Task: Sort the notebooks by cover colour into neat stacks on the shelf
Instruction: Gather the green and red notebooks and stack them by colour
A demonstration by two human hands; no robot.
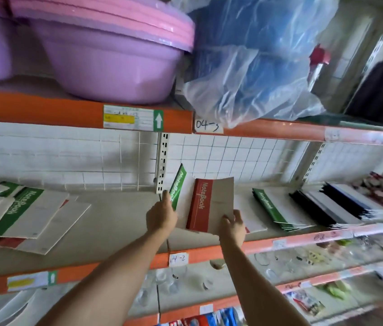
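Reaching up from the bottom edge, two bare forearms meet at the middle shelf (119,222). The right hand (232,225) has its grip clenched on the lower corner of a red-banded notebook (211,203), fingers curled over the pale cover, holding it tilted up off the shelf. The left hand (161,214) is grasping a green-banded notebook (177,185), which stands nearly upright, just left of the red one and close to the slotted white upright (163,161).

To the left on the same shelf lies a loose, fanned pile of notebooks (28,215) with green bands on top and a red edge showing below. To the right sits a tidier green stack (270,208), then a row of dark-edged books (334,205).

Behind is white wire mesh (221,151) against the back wall. On the shelf above stand lilac and pink plastic basins (105,48) and a blue bundle in clear plastic (256,57).
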